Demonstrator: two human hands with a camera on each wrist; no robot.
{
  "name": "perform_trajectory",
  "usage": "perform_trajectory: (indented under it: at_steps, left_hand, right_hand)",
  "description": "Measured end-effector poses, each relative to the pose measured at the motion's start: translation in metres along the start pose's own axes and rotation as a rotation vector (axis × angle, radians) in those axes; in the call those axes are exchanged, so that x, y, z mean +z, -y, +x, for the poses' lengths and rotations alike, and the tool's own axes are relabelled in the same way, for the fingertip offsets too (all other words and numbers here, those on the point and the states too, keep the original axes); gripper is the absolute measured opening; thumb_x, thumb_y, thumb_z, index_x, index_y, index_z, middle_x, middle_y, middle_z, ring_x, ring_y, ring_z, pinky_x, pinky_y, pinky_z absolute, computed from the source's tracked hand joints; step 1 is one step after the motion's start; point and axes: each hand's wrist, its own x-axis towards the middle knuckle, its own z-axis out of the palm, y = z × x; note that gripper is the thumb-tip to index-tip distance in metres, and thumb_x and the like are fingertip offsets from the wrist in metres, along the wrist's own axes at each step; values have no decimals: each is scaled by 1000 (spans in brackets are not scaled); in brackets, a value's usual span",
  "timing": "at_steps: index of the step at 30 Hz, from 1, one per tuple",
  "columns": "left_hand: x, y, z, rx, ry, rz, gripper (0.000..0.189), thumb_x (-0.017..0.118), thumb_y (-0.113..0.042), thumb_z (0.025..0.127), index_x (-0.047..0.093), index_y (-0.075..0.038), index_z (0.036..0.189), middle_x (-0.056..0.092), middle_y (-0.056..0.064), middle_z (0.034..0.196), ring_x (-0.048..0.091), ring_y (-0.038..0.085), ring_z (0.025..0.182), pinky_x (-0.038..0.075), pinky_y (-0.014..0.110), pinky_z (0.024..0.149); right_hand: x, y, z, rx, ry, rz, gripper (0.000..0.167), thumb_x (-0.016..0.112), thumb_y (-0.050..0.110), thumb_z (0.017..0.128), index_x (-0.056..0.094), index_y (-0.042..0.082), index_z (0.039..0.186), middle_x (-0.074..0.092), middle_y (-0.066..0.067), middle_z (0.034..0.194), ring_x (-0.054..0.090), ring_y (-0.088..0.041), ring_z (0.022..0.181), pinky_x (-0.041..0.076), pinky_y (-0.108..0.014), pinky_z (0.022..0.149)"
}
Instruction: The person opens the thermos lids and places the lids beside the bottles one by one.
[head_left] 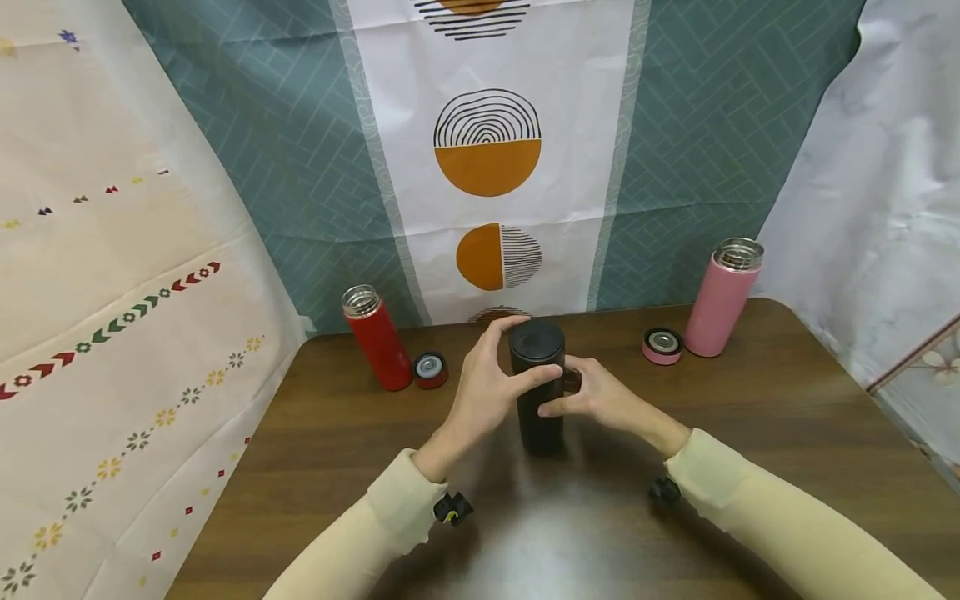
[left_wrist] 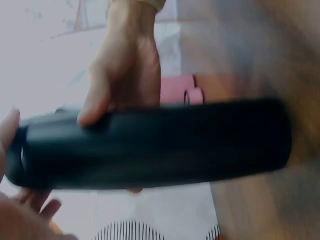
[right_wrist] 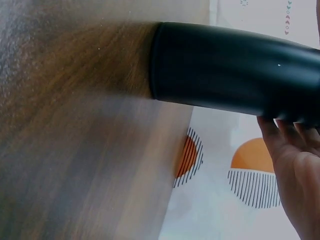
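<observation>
A black flask [head_left: 542, 429] stands upright between my two hands at the middle of the table, its round black lid [head_left: 537, 335] on top. My left hand [head_left: 483, 379] grips it around the lid end, thumb across the front and fingers reaching behind. Lower down on the right side, my right hand [head_left: 598, 393] holds the body with its thumb at the front. The left wrist view shows the flask's dark side [left_wrist: 165, 147] with the right hand's thumb pressed to it. Its base [right_wrist: 160, 62] is close to the tabletop in the right wrist view.
At the back left, a red flask [head_left: 381, 346] without its lid stands beside a red lid [head_left: 431, 371]. A pink open flask [head_left: 722, 308] and a pink lid [head_left: 663, 347] are at the back right. Patterned cloth [head_left: 675, 167] hangs behind the wooden table [head_left: 315, 500].
</observation>
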Motion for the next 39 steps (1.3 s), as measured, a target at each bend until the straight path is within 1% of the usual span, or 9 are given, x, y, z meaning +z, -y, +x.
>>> perform_trajectory:
  at_steps: [4, 6, 9, 12, 18, 22, 25, 34, 39]
  left_hand:
    - [-14, 4, 8, 4, 201, -106, 78, 83, -38, 90, 44, -29, 156, 45, 0, 158, 37, 25, 149, 24, 62, 121]
    - [-20, 6, 11, 3, 264, -162, 74, 81, -31, 91, 46, -28, 156, 46, 0, 158, 35, 23, 151, 20, 63, 123]
    - [-21, 7, 13, 22, 242, -177, 67, 82, -22, 90, 53, -21, 150, 53, -1, 151, 40, 18, 148, 23, 59, 124]
    - [-17, 6, 11, 0, 205, -143, 72, 86, -28, 88, 50, -19, 149, 53, -4, 147, 43, 18, 144, 26, 59, 122]
    - [-20, 7, 9, -17, 277, -194, 72, 82, -23, 90, 48, -26, 154, 48, -6, 154, 36, 21, 150, 25, 63, 121]
    - [-19, 8, 11, 1, 245, -173, 69, 84, -22, 89, 51, -22, 150, 52, -5, 149, 40, 19, 147, 26, 57, 122]
    - [-19, 8, 11, -9, 244, -139, 75, 85, -29, 88, 46, -27, 152, 45, -8, 153, 37, 20, 148, 25, 57, 123]
    - [-18, 9, 14, 36, 248, -208, 68, 82, -22, 90, 51, -22, 151, 49, -3, 152, 38, 23, 150, 24, 58, 123]
    - [-18, 10, 11, 19, 285, -222, 74, 80, -25, 92, 44, -31, 156, 39, -7, 160, 27, 31, 155, 20, 66, 122]
  right_hand:
    - [-2, 1, 1, 2, 8, -6, 55, 85, 17, 87, 64, 10, 137, 72, -5, 125, 69, -26, 112, 56, -38, 95]
    - [-2, 0, 1, 2, 11, -9, 54, 85, 17, 88, 64, 9, 137, 71, -6, 125, 68, -25, 114, 55, -38, 97]
    - [-1, 0, 1, 3, 14, -6, 55, 84, 18, 88, 63, 9, 138, 71, -6, 127, 68, -25, 116, 55, -39, 97]
    - [-1, -1, 0, 5, 9, -12, 55, 85, 18, 87, 64, 9, 137, 71, -6, 125, 68, -26, 112, 56, -38, 95]
    - [-1, -4, 0, 8, 9, 4, 54, 85, 17, 87, 64, 10, 137, 71, -4, 126, 68, -24, 115, 55, -38, 96]
    - [-1, -4, 0, 8, 5, 2, 54, 85, 17, 87, 65, 10, 136, 72, -4, 125, 68, -24, 115, 56, -39, 96]
    - [-1, -4, 2, 5, 5, -7, 54, 85, 18, 87, 65, 10, 136, 72, -4, 125, 68, -24, 114, 56, -38, 96]
    - [-2, -1, 0, 2, -4, -15, 56, 85, 15, 86, 64, 7, 138, 72, -6, 124, 68, -25, 114, 55, -35, 96]
    - [-2, -1, 0, -3, -3, -12, 55, 86, 14, 86, 64, 8, 136, 72, -5, 124, 68, -25, 114, 55, -36, 96]
